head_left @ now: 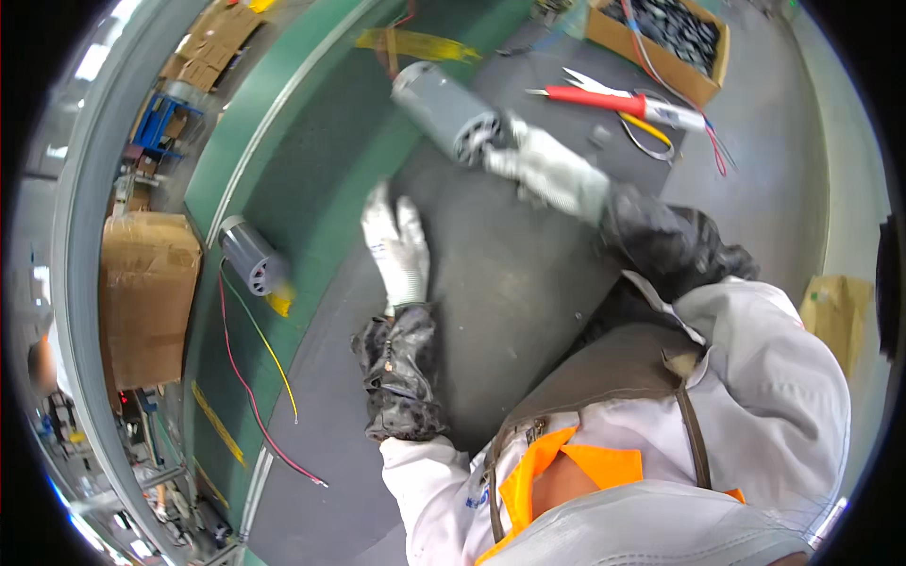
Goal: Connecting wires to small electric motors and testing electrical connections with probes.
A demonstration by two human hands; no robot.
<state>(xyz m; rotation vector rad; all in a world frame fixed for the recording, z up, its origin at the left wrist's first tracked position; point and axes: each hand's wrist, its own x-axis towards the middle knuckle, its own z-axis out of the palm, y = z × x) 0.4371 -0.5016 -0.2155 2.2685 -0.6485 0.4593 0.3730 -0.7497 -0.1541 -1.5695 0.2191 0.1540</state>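
Note:
A grey cylindrical motor (pixel 436 106) lies tilted at the far edge of the dark work mat, its vented end toward me. My right hand (pixel 552 170), in a white glove, is closed on that vented end; the fingertips are partly blurred. Wires leave the motor's far end. My left hand (pixel 394 241), also gloved, is over the mat with its fingers stretched out and apart, holding nothing. On the green surface to the left rests a second grey motor (pixel 249 253), trailing a red wire (pixel 247 387) and a yellow-green wire (pixel 274 351).
At the far right are a red-and-white soldering iron (pixel 618 101), scissors (pixel 590 83) and a cardboard tray (pixel 710 87) of small dark parts. A metal rail (pixel 293 85) runs along the green surface. Beyond it stands a large cardboard box (pixel 149 297).

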